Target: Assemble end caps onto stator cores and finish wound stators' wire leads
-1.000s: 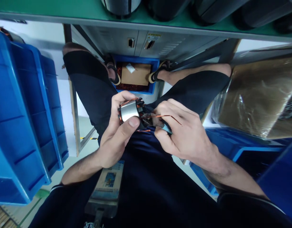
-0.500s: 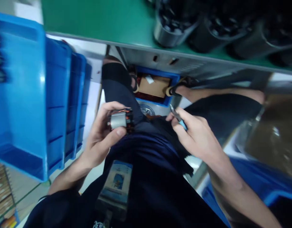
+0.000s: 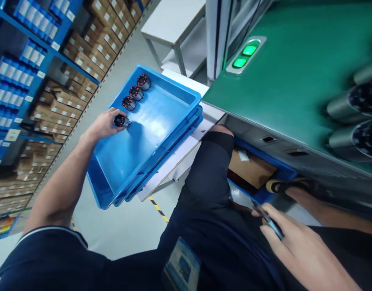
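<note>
Left hand [image 3: 105, 123] clamped around wound stator [image 3: 121, 121], at near end of the row of three stators [image 3: 136, 92] in blue tray [image 3: 173, 91]. Likely dense, rigid; copper windings fragile, so grip steel shell. Right hand [image 3: 301, 250] closed on cutters [image 3: 269, 221].

Glossy blue plastic tray [image 3: 161, 117], shiny metal stator [image 3: 121, 121] with copper windings, matt green bench mat [image 3: 282, 76], brown cardboard [image 3: 249, 167]

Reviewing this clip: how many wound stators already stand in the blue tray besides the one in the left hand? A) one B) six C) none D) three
D: three stators stand in a row in the blue tray, beyond the stator held by the left hand.
</note>
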Motion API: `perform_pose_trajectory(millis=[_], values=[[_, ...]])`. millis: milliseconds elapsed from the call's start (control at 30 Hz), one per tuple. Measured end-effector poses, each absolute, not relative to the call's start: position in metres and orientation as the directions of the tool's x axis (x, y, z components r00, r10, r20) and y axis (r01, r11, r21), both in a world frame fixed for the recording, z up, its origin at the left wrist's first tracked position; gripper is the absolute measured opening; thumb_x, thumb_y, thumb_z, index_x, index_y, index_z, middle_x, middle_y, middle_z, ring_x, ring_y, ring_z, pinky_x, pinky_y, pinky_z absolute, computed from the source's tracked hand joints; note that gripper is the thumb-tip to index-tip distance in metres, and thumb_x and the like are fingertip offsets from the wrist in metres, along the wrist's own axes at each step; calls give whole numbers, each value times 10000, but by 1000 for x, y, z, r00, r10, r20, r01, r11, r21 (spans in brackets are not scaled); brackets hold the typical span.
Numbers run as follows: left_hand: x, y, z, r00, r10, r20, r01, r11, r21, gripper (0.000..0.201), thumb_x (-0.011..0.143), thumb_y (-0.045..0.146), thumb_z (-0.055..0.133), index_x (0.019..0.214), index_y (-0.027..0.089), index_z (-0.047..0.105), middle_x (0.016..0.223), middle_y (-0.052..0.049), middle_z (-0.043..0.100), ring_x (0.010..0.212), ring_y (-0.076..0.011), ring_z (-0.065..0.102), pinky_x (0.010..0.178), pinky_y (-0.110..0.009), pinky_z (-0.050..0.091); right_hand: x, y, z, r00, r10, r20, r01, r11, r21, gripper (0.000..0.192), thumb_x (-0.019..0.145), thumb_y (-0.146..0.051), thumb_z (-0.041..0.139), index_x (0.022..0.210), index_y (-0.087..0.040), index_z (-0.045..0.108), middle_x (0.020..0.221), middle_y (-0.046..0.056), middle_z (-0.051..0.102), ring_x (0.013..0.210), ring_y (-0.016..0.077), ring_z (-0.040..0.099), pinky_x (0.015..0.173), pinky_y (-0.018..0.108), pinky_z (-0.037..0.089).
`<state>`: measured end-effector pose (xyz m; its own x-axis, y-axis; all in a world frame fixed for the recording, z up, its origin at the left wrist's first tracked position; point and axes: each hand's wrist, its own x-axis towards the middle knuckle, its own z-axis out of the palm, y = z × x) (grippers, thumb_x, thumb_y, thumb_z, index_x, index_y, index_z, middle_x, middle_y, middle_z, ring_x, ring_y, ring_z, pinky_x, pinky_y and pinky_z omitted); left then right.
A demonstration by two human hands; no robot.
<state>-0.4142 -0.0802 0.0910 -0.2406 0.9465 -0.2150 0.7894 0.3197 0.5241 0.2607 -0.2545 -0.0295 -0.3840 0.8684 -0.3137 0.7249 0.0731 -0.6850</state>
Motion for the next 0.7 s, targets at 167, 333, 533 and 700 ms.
perform_pose_trajectory(millis=[167,333,533,700], values=[[-454,-63,72,-326,908,-263,736,418,532,709,675,894,1007,896,268,758,832,38,549,867,-204,408,1394,-545,309,242,-250,-13,-397,861,-316,708,69,-703,404,996,-405,642,1317,-321,872,1113,125,919,987,436,896,842,537,777],[-464,-73,66,-352,920,-172,750,387,537,785,467,701,1189,1008,302,785,985,-10,529,1067,-267,438,1432,-725,122,223,-243,2,-458,844,-278,724,173,-668,703,1030,-386,619,1724,-277,621,1378,141,887,1192,393,909,912,451,793],[-439,-122,63,-314,948,42,827,251,503,823,702,754,1060,1316,311,736,1459,-90,531,1511,-442,300,1421,-729,155,147,-213,80,-693,720,30,583,584,-565,1043,988,-356,658,1939,-373,230,1678,156,718,1374,388,847,896,451,800],[-431,-143,54,-277,953,125,931,234,281,822,939,710,838,1553,202,637,1753,-227,447,1630,-515,330,1381,-695,216,3,-164,124,-857,516,-10,408,665,-626,807,966,-254,749,1756,-312,595,1541,162,680,1432,365,705,1189,574,689]])
